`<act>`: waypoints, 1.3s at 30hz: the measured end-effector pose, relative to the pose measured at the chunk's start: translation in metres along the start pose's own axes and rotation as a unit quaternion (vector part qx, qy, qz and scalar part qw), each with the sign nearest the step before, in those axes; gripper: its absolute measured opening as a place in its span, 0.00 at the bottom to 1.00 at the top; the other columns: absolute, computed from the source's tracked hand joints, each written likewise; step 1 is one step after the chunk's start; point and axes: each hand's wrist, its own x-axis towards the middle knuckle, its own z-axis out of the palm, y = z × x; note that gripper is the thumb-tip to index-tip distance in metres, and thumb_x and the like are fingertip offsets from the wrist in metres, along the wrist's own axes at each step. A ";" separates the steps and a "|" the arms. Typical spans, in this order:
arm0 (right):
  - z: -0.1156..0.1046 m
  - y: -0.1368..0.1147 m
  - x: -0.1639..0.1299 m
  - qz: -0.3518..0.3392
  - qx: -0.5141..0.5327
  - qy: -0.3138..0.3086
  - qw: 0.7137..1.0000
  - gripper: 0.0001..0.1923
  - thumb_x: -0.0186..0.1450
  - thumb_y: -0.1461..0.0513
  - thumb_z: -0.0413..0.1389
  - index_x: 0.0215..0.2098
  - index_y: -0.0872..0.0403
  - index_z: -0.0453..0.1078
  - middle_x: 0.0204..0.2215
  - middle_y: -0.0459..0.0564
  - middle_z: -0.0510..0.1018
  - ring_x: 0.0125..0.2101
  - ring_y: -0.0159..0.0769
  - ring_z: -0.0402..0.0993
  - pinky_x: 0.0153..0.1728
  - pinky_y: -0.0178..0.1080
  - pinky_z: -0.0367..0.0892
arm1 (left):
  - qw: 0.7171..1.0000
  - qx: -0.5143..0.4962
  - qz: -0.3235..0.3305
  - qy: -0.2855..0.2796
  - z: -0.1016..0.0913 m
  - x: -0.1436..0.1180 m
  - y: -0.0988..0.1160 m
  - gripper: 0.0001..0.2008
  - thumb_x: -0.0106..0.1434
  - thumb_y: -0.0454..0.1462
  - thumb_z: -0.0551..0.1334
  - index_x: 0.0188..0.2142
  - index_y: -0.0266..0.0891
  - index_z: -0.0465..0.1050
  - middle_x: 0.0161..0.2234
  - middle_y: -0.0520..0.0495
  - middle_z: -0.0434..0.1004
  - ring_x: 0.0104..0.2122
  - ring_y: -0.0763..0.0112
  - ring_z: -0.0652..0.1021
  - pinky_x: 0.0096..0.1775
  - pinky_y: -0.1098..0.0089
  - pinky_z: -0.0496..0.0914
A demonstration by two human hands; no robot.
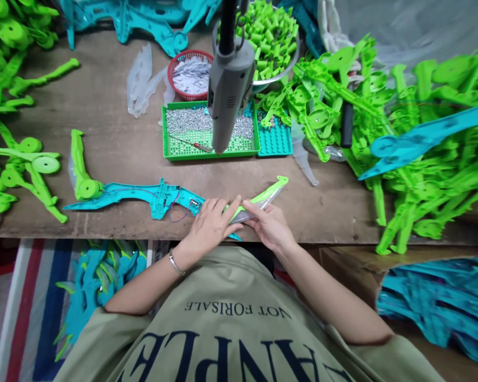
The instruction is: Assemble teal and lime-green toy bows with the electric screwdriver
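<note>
My left hand (211, 225) and my right hand (269, 225) meet at the table's front edge on a lime-green plastic limb piece (269, 193) in a clear sleeve; both hands pinch it. Just left of my left hand lies a teal toy bow body (143, 193) with thin red and blue wires and a green end piece (82, 170) attached. A grey electric screwdriver (229, 79) hangs above the table in front of me.
A green tray of small screws (175, 151) with a hand screwdriver lies behind the bow, beside a teal tray (274, 140), a red basket (189, 74) and a metal bowl of green parts (271, 34). Green parts pile at left (11, 106) and right (414, 159). Teal parts fill a box (438, 302).
</note>
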 end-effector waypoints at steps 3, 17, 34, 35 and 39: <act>0.000 0.004 0.001 -0.004 -0.013 0.002 1.000 0.25 0.43 0.53 0.78 0.32 0.55 0.76 0.29 0.48 0.84 0.31 0.37 0.82 0.38 0.40 0.80 | 0.997 -0.082 -0.006 0.001 -0.010 0.001 -0.005 0.41 0.73 0.51 0.58 0.74 0.34 0.42 0.58 0.30 0.71 0.57 0.48 0.73 0.57 0.49 0.69; 0.000 0.005 -0.002 -0.018 -0.019 0.018 0.999 0.26 0.38 0.54 0.80 0.31 0.54 0.78 0.30 0.46 0.85 0.31 0.35 0.82 0.37 0.38 0.83 | 0.940 -0.186 -0.056 -0.280 -0.092 0.081 -0.041 0.14 0.61 0.41 0.66 0.43 0.35 0.78 0.40 0.44 0.82 0.38 0.64 0.78 0.41 0.67 0.71; -0.016 0.015 -0.004 -0.057 -0.016 0.000 0.998 0.22 0.48 0.56 0.77 0.36 0.55 0.79 0.34 0.51 0.87 0.35 0.39 0.85 0.39 0.41 0.82 | 0.965 -0.098 0.018 -0.241 -0.084 0.035 -0.054 0.19 0.62 0.30 0.60 0.53 0.36 0.71 0.53 0.40 0.78 0.51 0.60 0.77 0.49 0.65 0.67; -0.017 0.015 -0.004 -0.057 -0.017 0.002 0.998 0.22 0.48 0.56 0.77 0.37 0.55 0.79 0.34 0.51 0.87 0.35 0.39 0.85 0.39 0.42 0.82 | 0.975 -0.071 0.011 -0.208 -0.082 0.029 -0.051 0.17 0.63 0.30 0.60 0.52 0.36 0.71 0.52 0.40 0.79 0.51 0.58 0.77 0.49 0.64 0.67; -0.022 0.016 -0.004 -0.061 -0.021 0.004 0.998 0.21 0.49 0.57 0.77 0.38 0.54 0.79 0.35 0.52 0.87 0.35 0.40 0.85 0.41 0.45 0.83 | 0.991 -0.011 0.020 -0.135 -0.067 0.013 -0.040 0.08 0.68 0.30 0.58 0.45 0.36 0.73 0.44 0.41 0.80 0.46 0.59 0.77 0.47 0.62 0.64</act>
